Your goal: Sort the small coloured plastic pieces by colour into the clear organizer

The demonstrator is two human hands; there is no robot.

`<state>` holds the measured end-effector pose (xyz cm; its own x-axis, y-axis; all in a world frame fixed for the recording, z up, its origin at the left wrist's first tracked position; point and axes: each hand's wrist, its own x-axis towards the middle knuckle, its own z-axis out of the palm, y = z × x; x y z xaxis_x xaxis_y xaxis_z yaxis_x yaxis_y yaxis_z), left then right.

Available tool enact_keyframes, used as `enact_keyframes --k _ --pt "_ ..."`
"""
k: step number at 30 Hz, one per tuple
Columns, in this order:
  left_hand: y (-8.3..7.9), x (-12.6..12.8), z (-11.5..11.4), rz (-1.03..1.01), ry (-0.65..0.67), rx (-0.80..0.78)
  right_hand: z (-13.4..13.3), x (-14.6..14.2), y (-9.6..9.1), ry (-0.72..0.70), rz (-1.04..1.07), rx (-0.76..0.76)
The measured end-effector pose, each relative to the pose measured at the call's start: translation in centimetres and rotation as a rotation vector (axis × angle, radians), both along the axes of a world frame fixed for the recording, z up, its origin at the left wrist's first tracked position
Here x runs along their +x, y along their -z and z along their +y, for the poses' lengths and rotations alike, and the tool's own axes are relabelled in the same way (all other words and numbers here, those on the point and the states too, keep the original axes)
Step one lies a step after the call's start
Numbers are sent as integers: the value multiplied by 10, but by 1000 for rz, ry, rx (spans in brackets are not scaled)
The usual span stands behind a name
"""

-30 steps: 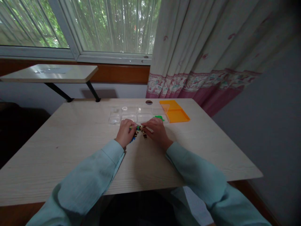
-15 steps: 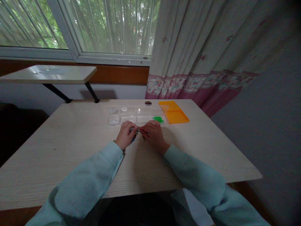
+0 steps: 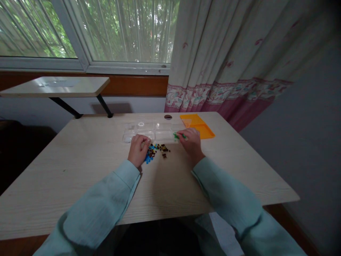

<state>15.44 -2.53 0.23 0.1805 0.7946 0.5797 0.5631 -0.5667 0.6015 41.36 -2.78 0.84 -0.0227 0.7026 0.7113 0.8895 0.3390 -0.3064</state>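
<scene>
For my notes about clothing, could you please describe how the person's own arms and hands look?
The left sleeve and right sleeve are long, loose and pale blue-green, creased, ending near the wrists. The left hand and right hand wear no gloves; rings would be too small to tell.

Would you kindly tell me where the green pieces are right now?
In the head view, the green pieces lie in the near right compartment of the clear box, by the right hand, left of the orange tray.
</scene>
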Motion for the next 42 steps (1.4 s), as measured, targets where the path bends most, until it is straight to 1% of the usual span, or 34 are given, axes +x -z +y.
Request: enact_keyframes --k 3,6,12,16,20,24,28,32,35,38,42 --pt "3 -2 4 -16 -18 -12 12 25 9 116 27 -38" --pt "5 -1 5 -23 -23 -10 17 34 15 143 41 -64" --pt "2 -1 3 -22 -7 -15 15 31 14 164 -4 -118" --pt "4 -1 5 -26 -2 -25 13 32 13 179 -32 -158" --pt "6 -2 6 -24 -3 -39 12 31 11 184 -26 -132" --pt "4 -3 5 -10 -6 -32 11 28 8 190 -21 -109" --pt "-1 -5 6 57 15 11 10 26 4 174 -7 -84" --pt "-4 -7 5 223 109 38 6 20 0 134 6 -52" --pt "-5 -5 1 348 173 41 4 12 1 87 11 -37" --pt "-6 -1 -5 429 172 28 1 2 3 29 9 -45" --pt "-7 3 -10 473 141 16 -5 -8 1 -29 -4 -54"
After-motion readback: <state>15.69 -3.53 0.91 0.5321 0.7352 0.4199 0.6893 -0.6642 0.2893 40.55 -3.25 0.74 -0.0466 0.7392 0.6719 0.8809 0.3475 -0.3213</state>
